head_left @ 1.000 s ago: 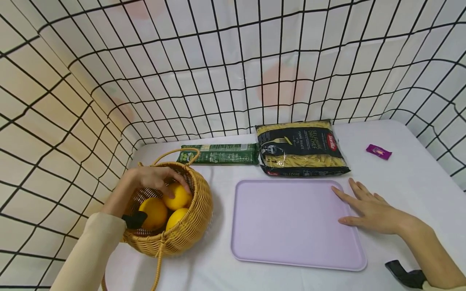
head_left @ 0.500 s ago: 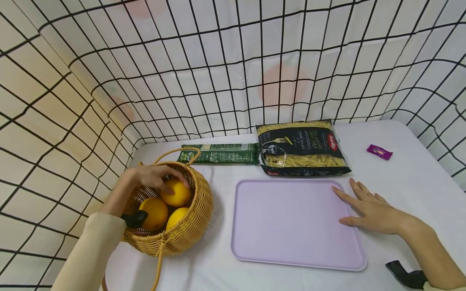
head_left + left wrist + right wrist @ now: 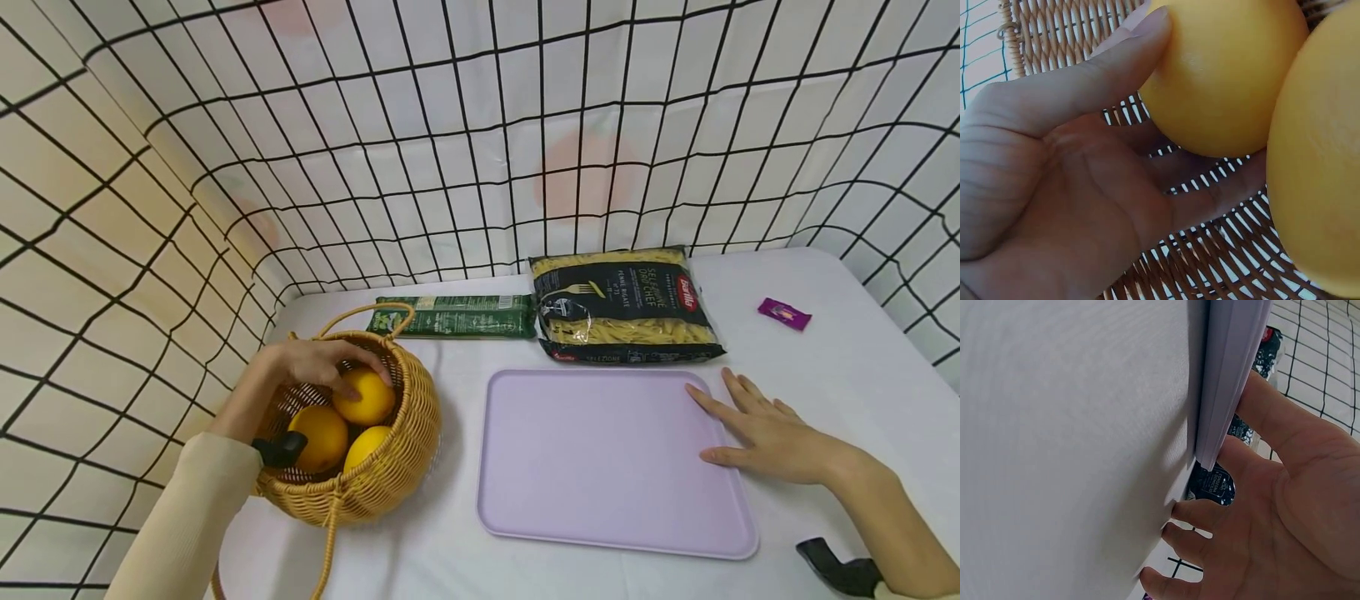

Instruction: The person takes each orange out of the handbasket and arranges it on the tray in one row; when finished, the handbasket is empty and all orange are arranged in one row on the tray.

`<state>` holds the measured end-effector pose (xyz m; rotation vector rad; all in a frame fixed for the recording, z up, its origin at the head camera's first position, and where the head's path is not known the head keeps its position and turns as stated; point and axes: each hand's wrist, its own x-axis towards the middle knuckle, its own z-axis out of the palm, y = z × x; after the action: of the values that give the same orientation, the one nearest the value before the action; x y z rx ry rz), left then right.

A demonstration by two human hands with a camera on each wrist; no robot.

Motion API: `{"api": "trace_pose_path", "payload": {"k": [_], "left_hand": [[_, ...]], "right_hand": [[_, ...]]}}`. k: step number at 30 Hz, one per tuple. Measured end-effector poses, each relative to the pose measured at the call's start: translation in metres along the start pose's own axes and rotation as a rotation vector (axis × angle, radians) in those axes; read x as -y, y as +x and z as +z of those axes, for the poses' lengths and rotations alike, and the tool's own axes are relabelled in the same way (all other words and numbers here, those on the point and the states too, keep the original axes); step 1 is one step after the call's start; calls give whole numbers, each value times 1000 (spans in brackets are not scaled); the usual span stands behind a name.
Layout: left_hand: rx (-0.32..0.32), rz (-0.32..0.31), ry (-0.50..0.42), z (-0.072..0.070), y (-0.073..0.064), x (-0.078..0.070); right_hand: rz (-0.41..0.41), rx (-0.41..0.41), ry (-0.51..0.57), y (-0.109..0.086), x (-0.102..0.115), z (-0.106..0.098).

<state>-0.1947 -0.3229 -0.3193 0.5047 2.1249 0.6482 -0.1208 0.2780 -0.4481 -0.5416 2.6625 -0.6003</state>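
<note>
In the head view a round wicker basket stands at the left with three yellow-orange fruits that look like oranges. My left hand reaches over its rim and grips the rear orange, thumb on one side. The left wrist view shows the fingers passing beneath this orange, with a second one close beside it. Another orange lies below the wrist. My right hand is spread at the right edge of a lilac tray, thumb and index finger touching its rim.
Behind the tray lie a black-and-yellow bag of penne and a long green packet. A small purple wrapped sweet is at the right. Black wire grid walls the table at the back and sides. The basket's handle droops in front.
The left hand has shifted the rear orange slightly within the basket, its fingers settling around it. My right hand and the tray stay in place.
</note>
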Motion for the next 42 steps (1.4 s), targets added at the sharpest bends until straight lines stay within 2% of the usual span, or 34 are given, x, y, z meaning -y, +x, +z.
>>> {"api": "trace_pose_path", "payload": {"k": [6, 17, 20, 28, 32, 37, 42], "left_hand": [[-2, 18, -29, 1, 1, 5], [32, -10, -53, 2, 3, 6], [9, -5, -31, 1, 2, 5], [-12, 34, 9, -2, -9, -10], [-26, 26, 20, -5, -20, -22], [-105, 60, 77, -3, -38, -36], [-257, 144, 154, 7, -57, -42]], "right_hand": [[-6, -5, 4, 0, -1, 0], [-8, -7, 18, -1, -1, 0], [-13, -13, 14, -2, -1, 0], [-17, -16, 6, -2, -1, 0], [-19, -20, 5, -2, -1, 0], [-15, -19, 8, -3, -1, -1], [-8, -10, 31, -3, -1, -1]]}}
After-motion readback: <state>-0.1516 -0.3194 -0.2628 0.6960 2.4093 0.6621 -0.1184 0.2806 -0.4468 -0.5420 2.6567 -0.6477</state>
